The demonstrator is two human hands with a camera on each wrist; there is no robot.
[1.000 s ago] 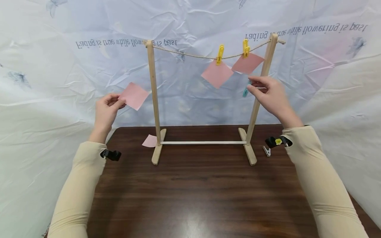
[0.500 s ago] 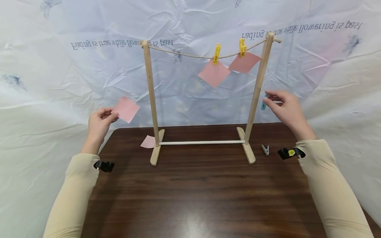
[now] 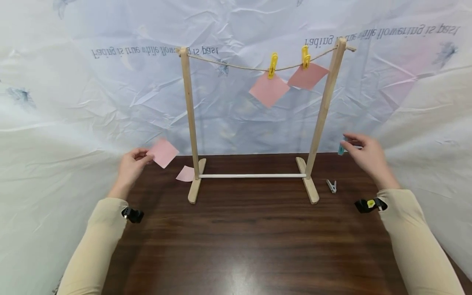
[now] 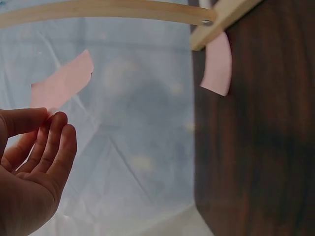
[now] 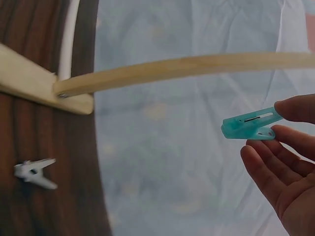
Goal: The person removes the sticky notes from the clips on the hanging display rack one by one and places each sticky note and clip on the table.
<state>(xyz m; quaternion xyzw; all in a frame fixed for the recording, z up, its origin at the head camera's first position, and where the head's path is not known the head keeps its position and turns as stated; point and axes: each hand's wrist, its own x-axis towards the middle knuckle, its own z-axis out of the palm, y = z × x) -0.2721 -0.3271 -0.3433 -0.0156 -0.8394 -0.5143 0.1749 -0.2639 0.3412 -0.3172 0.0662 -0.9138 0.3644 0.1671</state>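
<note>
My left hand (image 3: 132,166) pinches a square pink paper (image 3: 163,153) by its corner, left of the wooden rack (image 3: 189,110). Thumb and fingertips meet on that corner in the left wrist view. Out to the right of the rack, my right hand (image 3: 366,157) holds a teal clothespin (image 5: 248,125) between thumb and forefinger, its handles spread apart. On the rope (image 3: 228,65) hang two pink papers: one (image 3: 269,90) under a yellow clothespin (image 3: 273,65), the other (image 3: 308,76) near the right post with yellow clips (image 3: 306,57) at its top.
Another pink paper (image 3: 185,173) lies on the dark wooden table (image 3: 236,229), by the rack's left foot. A grey-white clothespin (image 3: 332,186) lies right of the right foot. A white crossbar (image 3: 250,176) joins the feet low down. A printed cloth (image 3: 236,127) hangs behind.
Both hands have come down, still holding the pink paper and the teal clothespin. The right hand has also moved outward, from in front of the right post to right of it.
</note>
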